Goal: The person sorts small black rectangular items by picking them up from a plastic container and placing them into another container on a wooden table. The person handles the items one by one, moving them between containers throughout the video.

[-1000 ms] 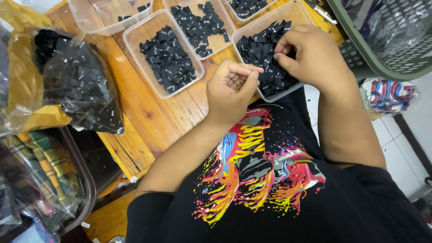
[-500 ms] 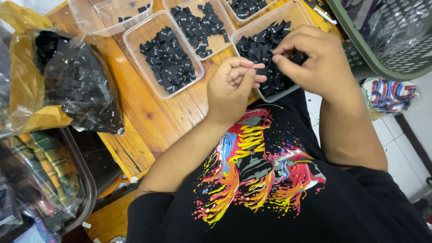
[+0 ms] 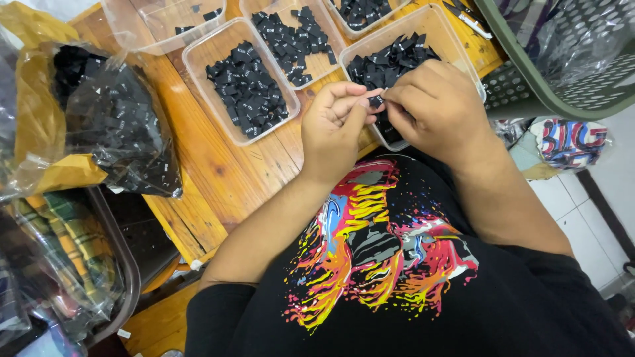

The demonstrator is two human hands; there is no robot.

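Both hands are meeting over the near edge of a clear plastic tray (image 3: 456, 39). The left hand (image 3: 334, 129) is curling loosely, its fingers (image 3: 344, 106) bent inward and its thumb pressing a small black fabric tag (image 3: 376, 101) against them. The right hand (image 3: 436, 109) is closing on the same tag from the other side, fingertips pinched together, so the flat little rectangle is sitting between the two hands, just above the tray's rim.

Beneath the right hand, that tray is holding a loose heap of matching black tags (image 3: 390, 63), thin, woven-looking and marked with tiny white specks. Just beyond the left hand, a second shallow tray (image 3: 202, 69) with rounded corners is carrying a similar pile, and two more trays are lying farther out. All are resting on a desk (image 3: 198, 165) of glossy orange-brown wooden planks with visible grain.

Well off to the left of the left hand, a crinkled transparent bag (image 3: 126, 125) is bulging with more black tags. Past the right hand, a dark green perforated plastic basket (image 3: 529, 86) is standing at the desk's edge.
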